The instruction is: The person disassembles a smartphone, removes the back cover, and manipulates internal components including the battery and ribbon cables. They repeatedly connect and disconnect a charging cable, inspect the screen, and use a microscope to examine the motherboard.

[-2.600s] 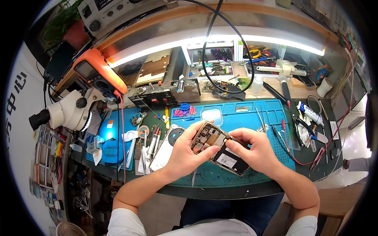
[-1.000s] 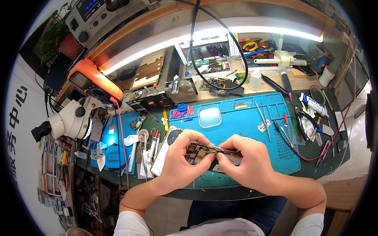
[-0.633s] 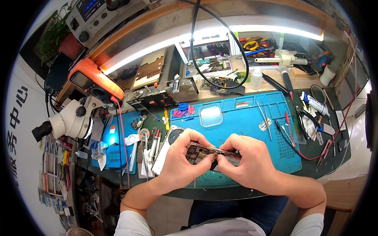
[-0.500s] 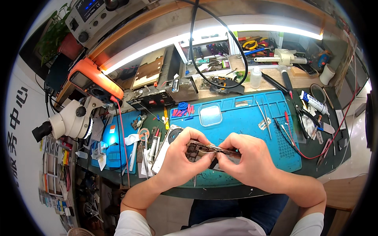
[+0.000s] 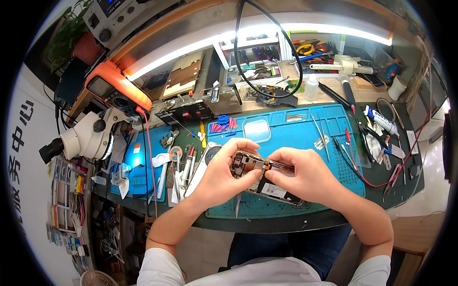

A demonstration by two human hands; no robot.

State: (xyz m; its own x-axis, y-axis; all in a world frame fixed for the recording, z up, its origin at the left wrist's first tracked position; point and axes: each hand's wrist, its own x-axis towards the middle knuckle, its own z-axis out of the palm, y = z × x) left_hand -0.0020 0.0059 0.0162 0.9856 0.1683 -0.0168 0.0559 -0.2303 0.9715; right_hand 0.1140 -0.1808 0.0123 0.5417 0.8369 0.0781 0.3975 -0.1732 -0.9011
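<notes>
An opened smartphone (image 5: 274, 190), its circuit board and black battery showing, is held between both hands over the blue work mat. My left hand (image 5: 228, 174) grips the end with the board, fingers behind the far edge and thumb on the inner parts. My right hand (image 5: 305, 176) holds the battery side, its thumb pressed near the middle of the phone close to the left thumb. Both hands are closed on the phone. Beside my left wrist lies a white-edged device (image 5: 202, 164) with a dark round part, partly covered by that hand.
On the blue mat (image 5: 286, 131) lie a clear plastic box (image 5: 256, 129), tweezers (image 5: 320, 133) and pink and blue pieces. An orange multimeter (image 5: 117, 88) and a microscope (image 5: 88, 138) stand at left. Right are red and black probe leads, a white tube (image 5: 380, 121) and pliers.
The phone has been tipped so its inside faces up more, showing the board and battery. Both hands have shifted slightly, still gripping it.
</notes>
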